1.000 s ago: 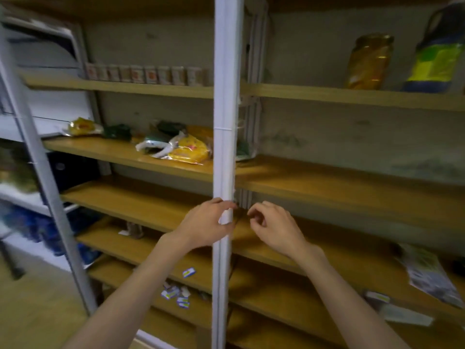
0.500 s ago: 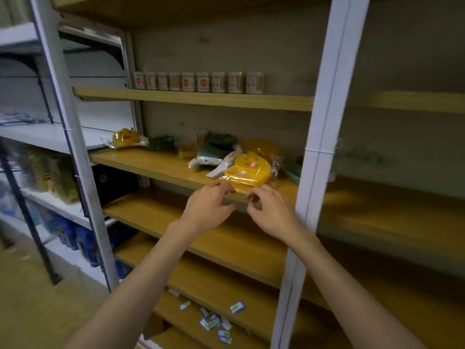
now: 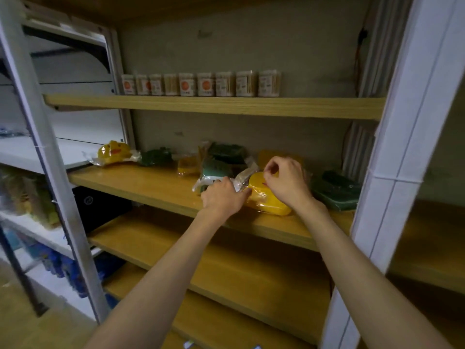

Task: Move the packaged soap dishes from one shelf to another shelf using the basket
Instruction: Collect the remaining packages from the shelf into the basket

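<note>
Near the front edge of the wooden shelf [image 3: 156,183], the left hand [image 3: 224,197] and the right hand [image 3: 286,181] both pinch the wrapper of a yellow soap dish [image 3: 264,200] with curled fingers.

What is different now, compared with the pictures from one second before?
Both hands went up to the middle shelf: the left hand and right hand now take hold of the yellow soap dish package. The other packages stayed where they lay.

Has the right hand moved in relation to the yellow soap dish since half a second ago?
Yes. The right hand went forward, onto the yellow soap dish.
</note>
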Demonstrator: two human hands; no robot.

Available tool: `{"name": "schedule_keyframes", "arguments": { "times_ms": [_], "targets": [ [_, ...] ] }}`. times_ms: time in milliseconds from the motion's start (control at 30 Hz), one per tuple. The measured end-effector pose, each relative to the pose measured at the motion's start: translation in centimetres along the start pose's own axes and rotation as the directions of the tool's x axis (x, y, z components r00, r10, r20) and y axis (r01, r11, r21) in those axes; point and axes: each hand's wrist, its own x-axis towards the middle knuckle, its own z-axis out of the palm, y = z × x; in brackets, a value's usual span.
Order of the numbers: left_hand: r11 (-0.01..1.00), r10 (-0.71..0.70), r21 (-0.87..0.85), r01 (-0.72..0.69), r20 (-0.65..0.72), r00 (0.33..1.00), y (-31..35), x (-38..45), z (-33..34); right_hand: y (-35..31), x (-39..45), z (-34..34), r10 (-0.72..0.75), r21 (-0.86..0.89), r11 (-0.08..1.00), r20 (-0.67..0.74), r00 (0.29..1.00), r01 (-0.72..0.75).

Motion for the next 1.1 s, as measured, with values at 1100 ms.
{"name": "schedule_keyframes", "arguments": {
  "times_ms": [1100],
  "targets": [
    [0.905, 0.287, -0.326, -0.274, -0.010, 0.958, -5.7, 5.0, -0.7, 5.9, 8.7, 1.8, 0.447, -0.136, 0.887, 0.017, 0.894, -0.441]
  ]
}}
